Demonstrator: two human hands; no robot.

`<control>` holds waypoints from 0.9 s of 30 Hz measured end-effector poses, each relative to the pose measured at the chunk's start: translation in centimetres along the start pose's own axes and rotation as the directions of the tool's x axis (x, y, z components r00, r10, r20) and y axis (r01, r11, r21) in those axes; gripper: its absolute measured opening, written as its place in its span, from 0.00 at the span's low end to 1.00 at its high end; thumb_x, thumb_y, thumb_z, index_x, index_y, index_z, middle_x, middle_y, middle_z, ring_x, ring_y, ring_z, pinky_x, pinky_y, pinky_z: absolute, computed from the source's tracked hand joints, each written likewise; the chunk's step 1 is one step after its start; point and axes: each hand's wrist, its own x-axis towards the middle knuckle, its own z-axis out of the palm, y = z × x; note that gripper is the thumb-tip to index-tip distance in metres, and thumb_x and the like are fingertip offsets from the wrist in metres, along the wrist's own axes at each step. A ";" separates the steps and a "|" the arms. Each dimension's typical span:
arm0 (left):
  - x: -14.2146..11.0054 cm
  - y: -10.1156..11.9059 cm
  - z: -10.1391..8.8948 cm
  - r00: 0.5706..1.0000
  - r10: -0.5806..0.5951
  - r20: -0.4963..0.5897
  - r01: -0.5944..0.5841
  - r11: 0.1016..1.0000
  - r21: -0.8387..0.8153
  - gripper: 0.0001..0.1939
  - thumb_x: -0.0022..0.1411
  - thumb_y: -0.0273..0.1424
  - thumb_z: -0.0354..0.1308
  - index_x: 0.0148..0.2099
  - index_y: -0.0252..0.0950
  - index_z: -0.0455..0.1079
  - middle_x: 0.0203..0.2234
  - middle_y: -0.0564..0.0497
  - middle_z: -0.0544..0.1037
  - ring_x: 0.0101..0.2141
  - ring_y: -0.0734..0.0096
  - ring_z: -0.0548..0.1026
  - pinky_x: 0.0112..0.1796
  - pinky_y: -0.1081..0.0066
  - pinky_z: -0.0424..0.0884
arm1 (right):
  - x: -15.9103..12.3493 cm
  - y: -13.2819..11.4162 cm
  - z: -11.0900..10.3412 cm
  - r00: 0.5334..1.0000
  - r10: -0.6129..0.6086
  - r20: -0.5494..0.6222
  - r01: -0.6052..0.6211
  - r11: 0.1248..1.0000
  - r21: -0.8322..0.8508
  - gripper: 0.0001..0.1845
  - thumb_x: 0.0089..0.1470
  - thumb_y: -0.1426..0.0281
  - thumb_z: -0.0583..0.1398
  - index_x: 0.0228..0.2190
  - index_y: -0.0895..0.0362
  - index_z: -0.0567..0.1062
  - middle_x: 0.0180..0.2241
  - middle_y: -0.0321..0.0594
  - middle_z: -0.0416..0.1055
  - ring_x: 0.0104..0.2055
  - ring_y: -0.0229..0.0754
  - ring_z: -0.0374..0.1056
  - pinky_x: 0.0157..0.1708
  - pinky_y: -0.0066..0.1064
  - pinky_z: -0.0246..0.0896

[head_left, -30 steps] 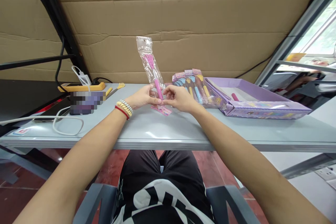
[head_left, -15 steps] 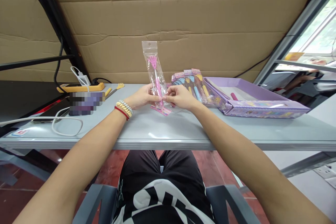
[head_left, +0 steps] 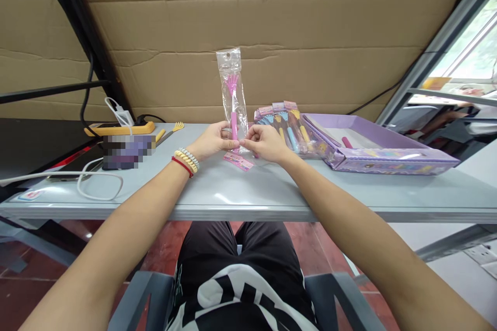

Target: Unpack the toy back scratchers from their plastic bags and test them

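Upright between my hands is a clear plastic bag [head_left: 229, 64] with a pink hand-shaped back scratcher [head_left: 233, 119] inside, its claw end up. My left hand [head_left: 215, 140] pinches the lower left of the bag between thumb and fingers. Opposite it, my right hand [head_left: 266, 142] pinches the lower right edge, the two thumbs nearly meeting. Just below them a small pink printed card [head_left: 238, 161] lies on the table. Beyond my right hand several bagged back scratchers [head_left: 287, 126] in blue and yellow lie overlapping.
A purple open box [head_left: 392, 160] with a pink piece [head_left: 346, 143] in it stands on the grey table [head_left: 240, 191] at right. To the left lie a loose yellow back scratcher [head_left: 177, 126], a blurred-out object [head_left: 128, 152], a yellow-cased device [head_left: 145, 128] and a white cable [head_left: 103, 198].
The bag with the back scratcher has tipped more upright and shifted slightly right and up. Both hands keep their pinch, and the card stays below them.
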 end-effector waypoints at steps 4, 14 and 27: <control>0.2 0.0 -0.7 0.995 0.027 -0.099 -0.020 0.998 0.064 0.27 0.46 0.24 0.67 0.49 0.31 0.67 0.26 0.51 0.78 0.27 0.70 0.77 0.35 0.64 0.75 | 0.2 0.8 0.1 0.992 -0.075 0.103 0.073 0.997 0.017 0.08 0.47 0.67 0.59 0.29 0.59 0.70 0.23 0.35 0.68 0.25 0.34 0.61 0.27 0.28 0.56; 1.0 -1.1 -2.7 0.853 0.301 -0.426 0.169 0.612 0.772 0.22 0.51 0.27 0.62 0.50 0.35 0.72 0.36 0.49 0.80 0.36 0.64 0.77 0.44 0.66 0.70 | 0.2 1.7 3.0 0.971 -0.037 0.236 0.195 0.693 -0.694 0.23 0.57 0.55 0.55 0.38 0.60 0.79 0.43 0.56 0.72 0.50 0.59 0.61 0.46 0.45 0.54; 0.8 -1.2 -3.5 0.909 0.250 -0.334 0.208 0.423 0.882 0.21 0.52 0.27 0.58 0.51 0.37 0.74 0.38 0.45 0.81 0.39 0.60 0.77 0.43 0.66 0.68 | 1.2 1.6 1.2 0.990 0.098 0.104 -0.073 0.972 -0.222 0.07 0.46 0.67 0.62 0.23 0.58 0.72 0.22 0.36 0.70 0.26 0.37 0.63 0.28 0.28 0.55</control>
